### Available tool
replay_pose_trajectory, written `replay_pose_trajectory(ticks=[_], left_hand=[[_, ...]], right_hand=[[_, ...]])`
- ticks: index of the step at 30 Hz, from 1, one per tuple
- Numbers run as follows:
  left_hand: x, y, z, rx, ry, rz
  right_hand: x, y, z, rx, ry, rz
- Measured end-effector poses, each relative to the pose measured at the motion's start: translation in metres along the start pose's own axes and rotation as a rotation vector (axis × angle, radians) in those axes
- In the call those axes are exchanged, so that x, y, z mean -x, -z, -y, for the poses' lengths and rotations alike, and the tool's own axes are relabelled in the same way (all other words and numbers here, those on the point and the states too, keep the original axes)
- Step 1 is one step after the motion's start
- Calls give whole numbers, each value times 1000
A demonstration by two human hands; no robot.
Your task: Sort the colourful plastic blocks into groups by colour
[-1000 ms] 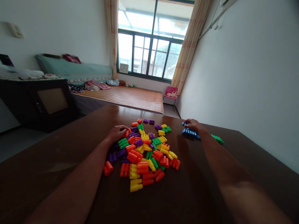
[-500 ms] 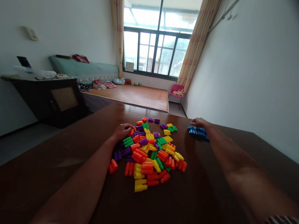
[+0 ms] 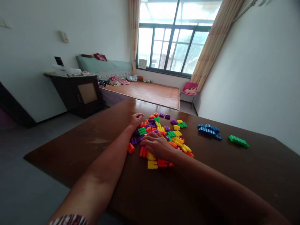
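While the right hand arches palm-down over the near side of the coloured plastic pile, fingers bent, any grip hidden, the left hand sits at the pile's 10 o'clock edge, fingers curled, hold impossible to tell. Blue pieces and a green row lie at 3 o'clock on the glossy brown table; beyond it, bed toward 12, dark cabinet at 10.
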State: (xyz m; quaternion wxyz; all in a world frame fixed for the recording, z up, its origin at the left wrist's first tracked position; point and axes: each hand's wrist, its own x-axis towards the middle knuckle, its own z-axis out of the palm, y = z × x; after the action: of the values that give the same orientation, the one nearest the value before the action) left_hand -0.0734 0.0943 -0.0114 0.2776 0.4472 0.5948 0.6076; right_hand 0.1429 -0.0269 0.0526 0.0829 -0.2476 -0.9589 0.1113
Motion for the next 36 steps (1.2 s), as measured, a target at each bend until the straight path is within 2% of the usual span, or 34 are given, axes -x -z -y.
replay_pose_trajectory(ticks=[3, 5, 7, 9, 12, 15, 17, 20, 22, 25, 27, 30, 32, 36], left_hand=[[4, 0, -5, 76, 55, -52], [6, 4, -7, 84, 65, -41], [6, 10, -9, 90, 77, -21], [5, 17, -11, 87, 85, 2], [1, 18, -15, 61, 89, 58], [4, 4, -23, -2, 72, 187], [12, -8, -31, -131, -46, 350], [31, -22, -43, -401, -365, 576], [46, -24, -48, -534, -517, 638], [61, -20, -46, -714, -559, 706], [64, -19, -42, -840, -528, 686], [62, -23, -38, -960, -499, 559], [60, -28, -37, -977, -469, 469], [59, -32, -33, -846, -437, 329]], right_hand=[[-15, -16, 29, 0, 141, 18], [-23, -24, 33, 10, 110, 9], [-29, -24, 28, 38, 34, -35], [-29, -15, 13, 85, -41, -113], [-15, 8, -25, 127, -175, -228], [19, 21, -65, 81, -340, -212], [47, 17, -86, 58, -399, -159], [81, -1, -101, 54, -439, -152], [92, -15, -103, 27, -460, -188], [91, -30, -101, -53, -436, -311], [82, -35, -100, -114, -385, -438], [71, -36, -98, -197, -273, -557], [69, -35, -95, -232, -240, -573], [80, -33, -89, -215, -318, -526]])
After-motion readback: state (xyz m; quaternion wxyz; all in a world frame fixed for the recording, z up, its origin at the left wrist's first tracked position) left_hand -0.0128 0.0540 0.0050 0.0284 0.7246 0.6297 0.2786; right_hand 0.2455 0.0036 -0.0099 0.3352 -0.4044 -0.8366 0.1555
